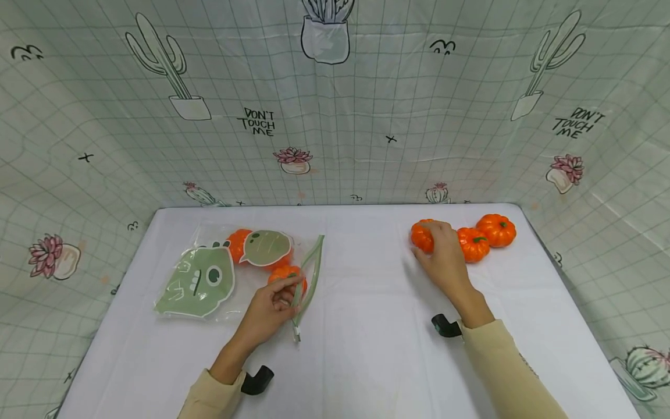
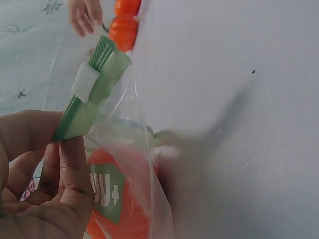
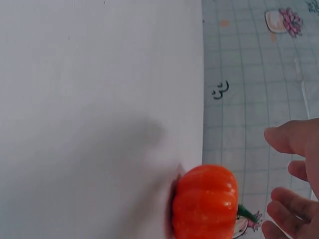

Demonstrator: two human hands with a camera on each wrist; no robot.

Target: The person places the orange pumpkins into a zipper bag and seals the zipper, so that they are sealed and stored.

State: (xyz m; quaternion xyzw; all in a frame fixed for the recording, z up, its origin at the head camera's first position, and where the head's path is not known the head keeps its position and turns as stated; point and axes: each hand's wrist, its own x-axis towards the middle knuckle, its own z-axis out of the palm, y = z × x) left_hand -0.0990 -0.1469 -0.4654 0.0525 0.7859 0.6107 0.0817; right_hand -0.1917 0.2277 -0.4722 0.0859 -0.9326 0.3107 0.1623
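My left hand (image 1: 269, 311) pinches the green zip edge (image 2: 79, 117) of a clear plastic bag (image 1: 196, 288) between thumb and fingers. A white slider (image 2: 85, 82) sits on that zip. The bag lies flat with a green cartoon face on it, and orange toy pumpkins (image 1: 238, 241) show through the film. At the table's right, my right hand (image 1: 445, 256) is over a small orange pumpkin (image 1: 421, 237), partly covering it. In the right wrist view, the fingers are spread apart beside this pumpkin (image 3: 205, 201) and its green stem, with a gap between.
Two more orange pumpkins, one nearer (image 1: 473, 244) and one farther (image 1: 496, 230), stand to the right of my right hand. The white table (image 1: 361, 326) ends at a patterned cloth backdrop (image 1: 361, 116). Black wrist camera mounts (image 1: 257, 381) stick out from both sleeves.
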